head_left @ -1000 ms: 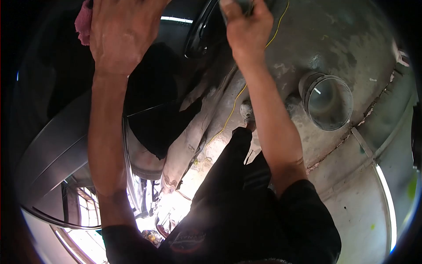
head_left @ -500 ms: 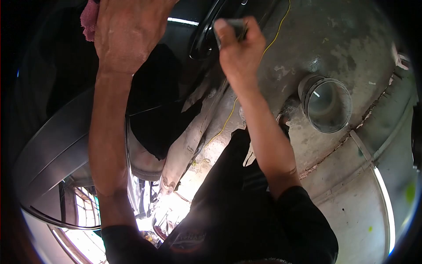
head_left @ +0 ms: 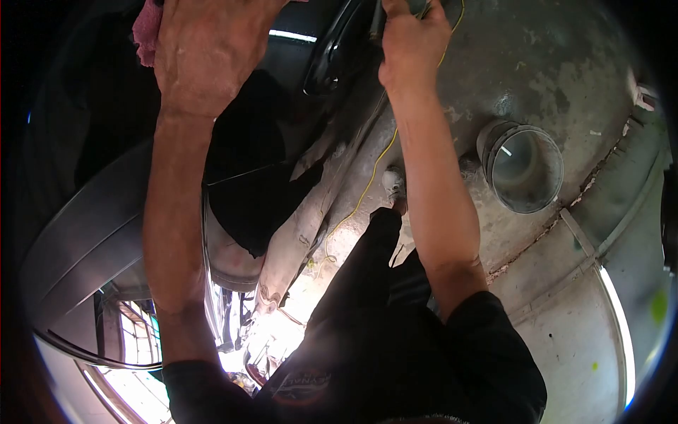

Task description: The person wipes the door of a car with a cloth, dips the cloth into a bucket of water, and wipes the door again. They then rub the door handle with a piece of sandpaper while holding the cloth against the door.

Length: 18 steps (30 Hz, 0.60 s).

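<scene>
My left hand (head_left: 208, 60) lies over the glossy black car panel (head_left: 296, 127), with a pink cloth (head_left: 146, 34) sticking out at its side. Its fingertips are cut off by the top edge of the view. Close to the car's side, my right hand (head_left: 413, 46) is closed around a dark grey, block-like piece (head_left: 378, 22), which shows only in part at the top edge. Between the two hands sits a black door handle (head_left: 326, 71) on the panel.
A bucket (head_left: 526, 169) with cloudy liquid stands on the stained concrete floor (head_left: 558, 78) at right. A yellow cord (head_left: 374, 173) runs along the floor beside the car. My shoe (head_left: 393, 182) is near it. A pale curved panel (head_left: 565, 318) lies at lower right.
My right hand has moved up and slightly right with the grey piece, which is now partly out of view. My left hand and the pink cloth have barely moved.
</scene>
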Each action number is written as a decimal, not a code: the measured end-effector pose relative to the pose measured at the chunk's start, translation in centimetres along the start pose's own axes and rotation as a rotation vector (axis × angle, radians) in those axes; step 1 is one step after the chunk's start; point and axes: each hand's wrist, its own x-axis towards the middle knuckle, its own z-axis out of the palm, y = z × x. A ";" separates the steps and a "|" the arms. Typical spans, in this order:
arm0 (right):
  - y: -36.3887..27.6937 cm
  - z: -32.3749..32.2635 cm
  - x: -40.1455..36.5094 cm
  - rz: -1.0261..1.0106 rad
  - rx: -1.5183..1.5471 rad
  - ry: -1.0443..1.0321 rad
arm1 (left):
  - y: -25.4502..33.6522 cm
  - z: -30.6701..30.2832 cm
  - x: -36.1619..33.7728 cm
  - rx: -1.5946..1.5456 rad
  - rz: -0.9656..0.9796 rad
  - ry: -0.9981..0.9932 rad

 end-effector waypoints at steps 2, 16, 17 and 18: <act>0.3 -0.2 -0.1 0.018 -0.029 -0.014 | -0.4 0.5 -0.3 -0.023 0.011 0.038; 0.2 0.1 0.7 0.051 0.083 0.015 | -0.3 0.6 -0.5 0.012 -0.007 -0.001; 0.4 -0.1 -0.2 -0.041 -0.060 0.037 | -0.4 0.7 -0.4 0.020 -0.011 -0.023; 0.8 -0.3 -0.4 0.000 -0.072 0.028 | -0.4 0.5 -0.2 0.030 -0.013 -0.028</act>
